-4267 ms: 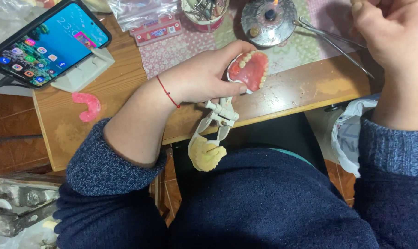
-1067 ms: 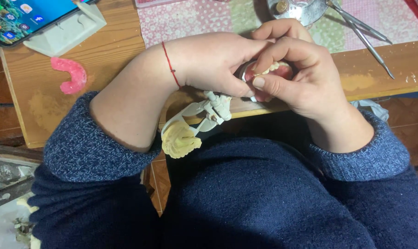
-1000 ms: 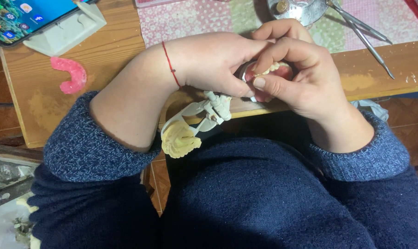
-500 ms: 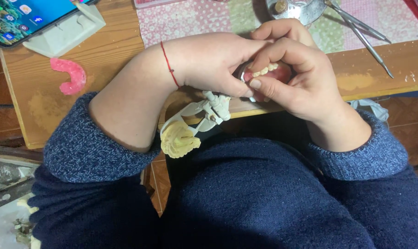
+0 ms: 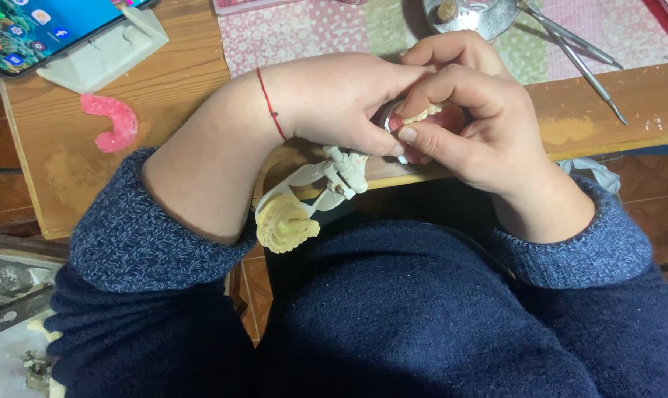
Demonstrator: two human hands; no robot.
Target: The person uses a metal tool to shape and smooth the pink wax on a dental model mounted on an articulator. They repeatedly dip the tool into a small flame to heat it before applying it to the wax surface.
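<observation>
My left hand (image 5: 341,99) grips a pink denture with a row of pale teeth (image 5: 430,116) at the front edge of the wooden table (image 5: 164,96). My right hand (image 5: 481,121) closes over the same denture from the right, thumb and fingers pressing on its teeth. Below my left hand hangs a white hinged articulator frame (image 5: 330,177) carrying a yellowish plaster cast (image 5: 284,223), over my lap. Most of the denture is hidden by my fingers.
A pink wax arch (image 5: 111,121) lies on the table at the left. A phone (image 5: 32,29) leans on a white stand (image 5: 105,51) at the far left. A patterned cloth (image 5: 326,26), a metal bowl (image 5: 467,13) and thin metal tools (image 5: 581,63) lie behind my hands.
My right hand came in from the upper right and closed over the denture that my left hand held alone. In the last second my fingers shifted only slightly.
</observation>
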